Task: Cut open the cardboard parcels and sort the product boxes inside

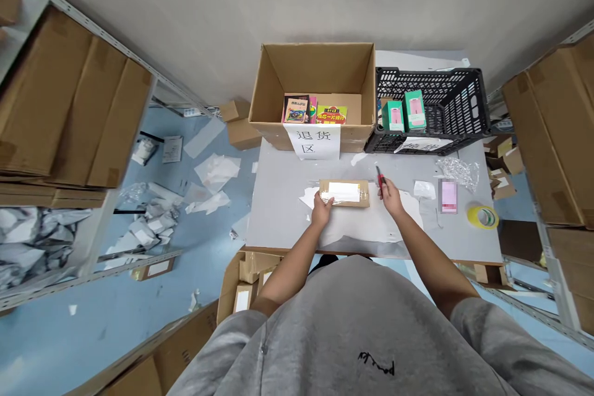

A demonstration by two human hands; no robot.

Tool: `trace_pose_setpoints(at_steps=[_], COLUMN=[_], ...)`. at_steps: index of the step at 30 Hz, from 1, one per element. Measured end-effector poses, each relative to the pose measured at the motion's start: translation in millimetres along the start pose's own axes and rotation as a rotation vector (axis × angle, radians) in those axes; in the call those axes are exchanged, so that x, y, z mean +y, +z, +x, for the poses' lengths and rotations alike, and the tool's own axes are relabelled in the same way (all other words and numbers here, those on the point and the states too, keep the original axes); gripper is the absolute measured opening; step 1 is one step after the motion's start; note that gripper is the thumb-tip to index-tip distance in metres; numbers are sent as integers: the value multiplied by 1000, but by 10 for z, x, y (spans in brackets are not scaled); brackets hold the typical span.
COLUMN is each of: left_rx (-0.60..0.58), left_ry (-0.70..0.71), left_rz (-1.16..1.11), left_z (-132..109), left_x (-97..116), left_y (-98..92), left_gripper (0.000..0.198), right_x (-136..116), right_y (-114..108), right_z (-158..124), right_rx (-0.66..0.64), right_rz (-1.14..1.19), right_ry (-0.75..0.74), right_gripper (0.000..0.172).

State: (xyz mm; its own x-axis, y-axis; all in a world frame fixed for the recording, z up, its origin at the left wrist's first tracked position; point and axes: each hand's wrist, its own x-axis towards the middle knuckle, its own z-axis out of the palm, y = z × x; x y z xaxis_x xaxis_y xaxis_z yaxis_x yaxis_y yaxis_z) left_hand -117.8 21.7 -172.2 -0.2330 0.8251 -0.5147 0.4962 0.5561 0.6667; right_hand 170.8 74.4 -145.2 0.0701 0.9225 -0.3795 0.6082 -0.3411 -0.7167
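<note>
A small brown cardboard parcel [344,192] with a white label lies flat on the grey table [278,210], on top of torn white wrapping. My left hand [322,208] rests on the parcel's left end, fingers curled over its edge. My right hand [391,196] is just right of the parcel, closed around a red-handled cutter [380,177] whose tip points away from me.
At the table's back stand an open carton [315,68] with colourful booklets and a paper sign, and a black crate [431,108] with two green boxes. A pink item [448,195], clear plastic and yellow tape roll [483,216] lie right. Shelves of cartons flank both sides; paper litters the floor.
</note>
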Motion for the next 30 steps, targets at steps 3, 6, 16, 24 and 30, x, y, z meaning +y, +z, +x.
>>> trace_pose_setpoints(at_steps=[3,6,16,24,30], left_rx=[-26,-58,-115,-123,-117], left_ry=[-8,-15,43,51,43], left_rz=[-11,5,-56,-19,13], left_z=[27,67,144,192,192], left_x=[-15,-37,-163,-175,-158], left_y=[-23,-68,-14,7,16], left_gripper=[59,56,58,55,52], right_x=[-419,-764,-1005,-1158,-1164], right_y=[108,334,685,726,664], right_z=[-76,-109,28,4,-64], right_rx=[-235,-375,-529,-520,-499], right_rz=[-28,-173,-755,-889,-941], right_ry=[-185,-325,-517,-467,-419], right_gripper=[51,42,54,55,58])
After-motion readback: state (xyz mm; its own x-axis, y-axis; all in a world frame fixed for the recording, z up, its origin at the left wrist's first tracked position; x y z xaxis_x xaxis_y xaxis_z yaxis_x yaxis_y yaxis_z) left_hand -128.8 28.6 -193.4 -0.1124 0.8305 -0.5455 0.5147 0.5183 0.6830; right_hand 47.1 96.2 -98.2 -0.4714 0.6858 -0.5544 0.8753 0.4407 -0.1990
